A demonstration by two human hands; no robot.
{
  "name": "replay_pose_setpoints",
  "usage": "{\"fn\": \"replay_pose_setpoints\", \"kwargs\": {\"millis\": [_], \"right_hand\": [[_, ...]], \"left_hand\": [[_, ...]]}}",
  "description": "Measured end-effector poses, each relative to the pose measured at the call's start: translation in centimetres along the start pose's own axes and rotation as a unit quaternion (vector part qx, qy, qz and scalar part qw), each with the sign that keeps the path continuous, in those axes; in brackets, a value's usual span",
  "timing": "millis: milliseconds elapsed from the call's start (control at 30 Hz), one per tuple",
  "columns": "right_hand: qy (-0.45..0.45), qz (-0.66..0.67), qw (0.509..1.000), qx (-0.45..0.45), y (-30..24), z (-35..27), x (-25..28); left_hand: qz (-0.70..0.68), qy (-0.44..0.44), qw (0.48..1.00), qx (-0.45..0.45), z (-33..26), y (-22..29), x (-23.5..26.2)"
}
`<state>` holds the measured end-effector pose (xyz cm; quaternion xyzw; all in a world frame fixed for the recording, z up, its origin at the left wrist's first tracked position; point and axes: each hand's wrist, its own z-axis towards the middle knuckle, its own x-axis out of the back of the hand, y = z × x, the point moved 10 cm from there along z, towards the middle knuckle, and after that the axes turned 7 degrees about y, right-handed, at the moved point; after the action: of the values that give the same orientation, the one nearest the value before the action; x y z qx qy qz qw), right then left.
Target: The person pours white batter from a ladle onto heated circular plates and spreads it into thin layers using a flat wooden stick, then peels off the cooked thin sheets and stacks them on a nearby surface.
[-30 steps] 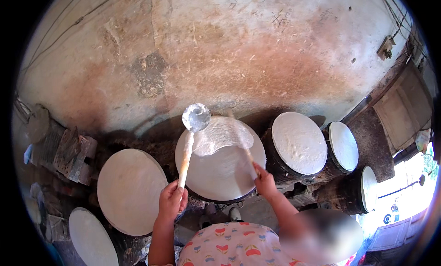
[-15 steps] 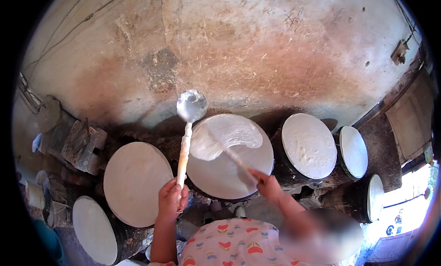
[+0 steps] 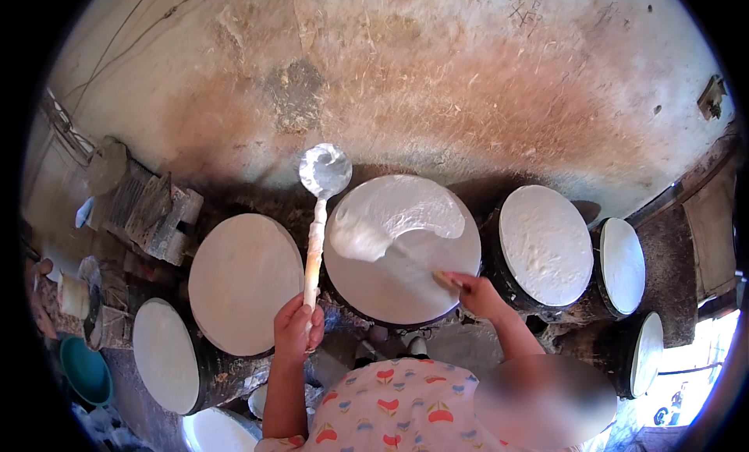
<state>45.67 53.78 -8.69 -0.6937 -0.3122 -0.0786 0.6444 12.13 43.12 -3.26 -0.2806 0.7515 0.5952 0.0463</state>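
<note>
My left hand (image 3: 296, 327) is closed around the pale wrapped handle of a metal ladle (image 3: 325, 170). The ladle points up and away, left of the large middle griddle (image 3: 413, 304), its bowl smeared with white batter. On that griddle a thick crescent of wet batter (image 3: 367, 235) curves along the left and far side; a thin pale layer covers the rest. Low over the griddle's near right part, my right hand (image 3: 480, 297) grips a thin wooden stick (image 3: 445, 278). The stick's far end is smeared by motion, so its shape cannot be made out.
White-coated round griddles stand on the left (image 3: 246, 284), lower left (image 3: 165, 357), right (image 3: 546, 245) and farther right (image 3: 622, 255). Stacked bricks (image 3: 160, 218) and a teal basin (image 3: 86, 370) are at left. A stained wall (image 3: 437, 85) rises behind the griddles.
The view has shifted, bringing more of the teal basin into sight. The stick has swept over the middle griddle, and the batter crescent has changed shape. Both hands keep their hold.
</note>
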Motion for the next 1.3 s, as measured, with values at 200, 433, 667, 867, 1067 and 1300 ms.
{"fn": "replay_pose_setpoints", "kwargs": {"millis": [200,433,667,867,1067,1300], "right_hand": [[-0.143,0.121,0.982,-0.036,0.8,3.4,-3.7],[-0.066,0.048,0.996,0.039,1.7,0.6,2.2],[-0.198,0.041,0.977,0.070,0.7,2.0,-1.6],[-0.139,0.020,0.990,0.030,2.5,0.2,3.3],[-0.209,0.017,0.974,0.084,0.5,-0.1,0.6],[-0.053,0.100,0.993,0.027,5.9,-1.8,5.2]], "left_hand": [[-0.010,0.022,1.000,0.005,-0.9,-0.6,-1.4],[-0.005,0.053,0.998,-0.024,-3.2,-0.7,-0.2],[-0.037,0.062,0.997,-0.014,-4.0,-1.6,-2.0],[-0.014,0.068,0.997,-0.027,-5.4,-2.0,-2.6],[-0.027,0.084,0.996,-0.018,-6.1,-2.9,-4.1],[-0.004,0.090,0.996,-0.009,-8.2,-4.1,-4.4]]}}
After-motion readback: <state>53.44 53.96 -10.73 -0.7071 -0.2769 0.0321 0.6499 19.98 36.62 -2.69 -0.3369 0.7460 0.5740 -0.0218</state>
